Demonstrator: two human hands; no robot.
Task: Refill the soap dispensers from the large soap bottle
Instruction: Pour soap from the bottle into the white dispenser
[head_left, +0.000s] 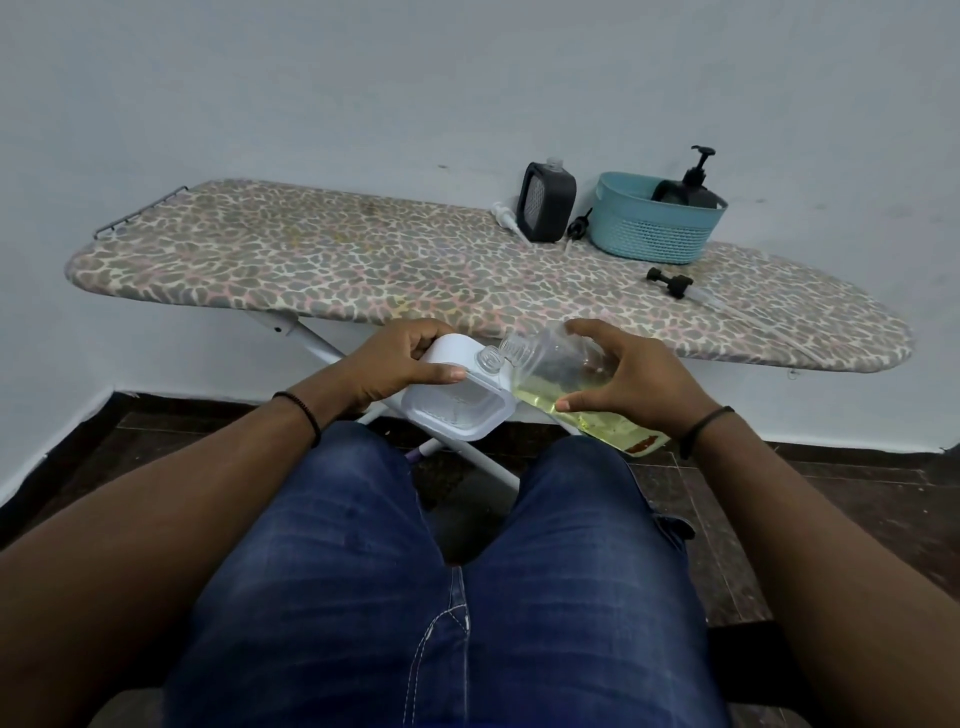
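tilting soap bottle (561, 379) neck touching white dispenser (457, 400) mouth, off board edge (519, 332).

An ironing board (363, 270) with a leopard-pattern cover is seen standing against a pale wall (311, 93); its white legs (311, 338) are crossed beneath it. A teal perforated basket (649, 236) is placed on the board toward 1 o'clock. A dark tiled floor (831, 493) is observed below. Blue jeans (441, 597) are noted at 6 o'clock.
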